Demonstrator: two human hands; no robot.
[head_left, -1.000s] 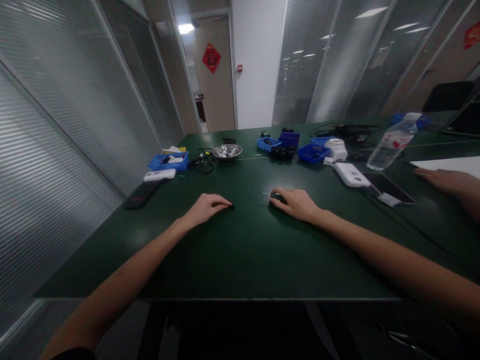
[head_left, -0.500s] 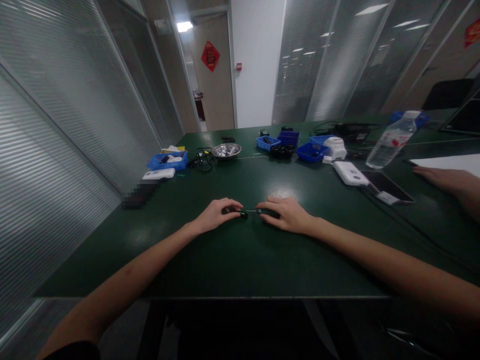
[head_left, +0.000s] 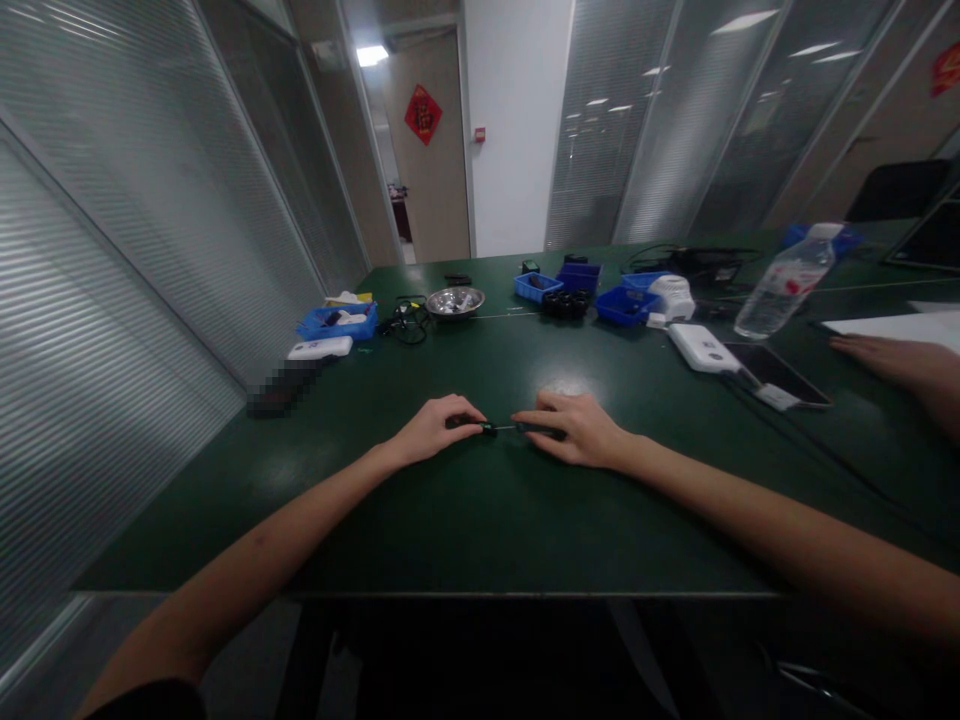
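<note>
My left hand (head_left: 437,430) pinches a small dark part (head_left: 489,429) with a bit of green on it, low over the green table. Most of that part is hidden by the fingers, so its kind cannot be made out. My right hand (head_left: 576,428) is closed on the dark handle of a screwdriver (head_left: 531,429). The thin metal shaft points left, and its tip meets the small part. Both hands rest near the middle of the table.
At the back stand a metal bowl (head_left: 455,313), a blue tray (head_left: 339,335) and several other blue bins (head_left: 628,319). To the right are a white device (head_left: 703,347), a dark tablet (head_left: 795,380), a leaning water bottle (head_left: 787,285) and another person's hand (head_left: 892,362).
My right fingers have shifted slightly around the screwdriver handle, and the small part has turned a little in my left hand. The camera view has moved slightly.
</note>
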